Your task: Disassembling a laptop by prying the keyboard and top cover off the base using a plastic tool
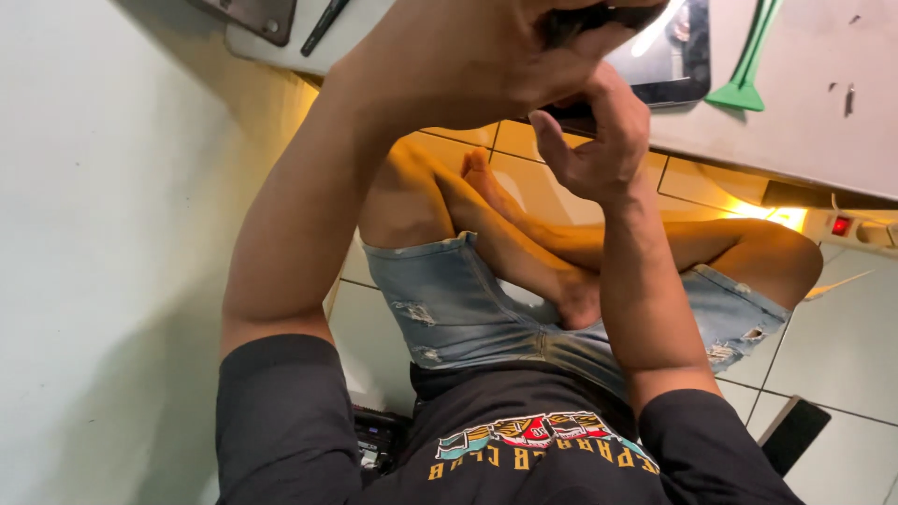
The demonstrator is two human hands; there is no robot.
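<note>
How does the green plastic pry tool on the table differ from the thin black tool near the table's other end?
The green plastic pry tool is bright, broad and flares into a flat wedge; the thin black tool is dark, narrow and slender throughout. The green one lies beside the dark flat device that both hands are at; the black one lies apart from it. Both rest untouched on the pale table.

Scraper (745, 65) on table (795, 122) (right), hands (524, 65) left

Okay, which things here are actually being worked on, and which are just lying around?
In hand:
- dark flat device, gripped by the left hand and right hand

Lying about:
- green plastic pry tool
- black pen-like tool
- power strip
</note>
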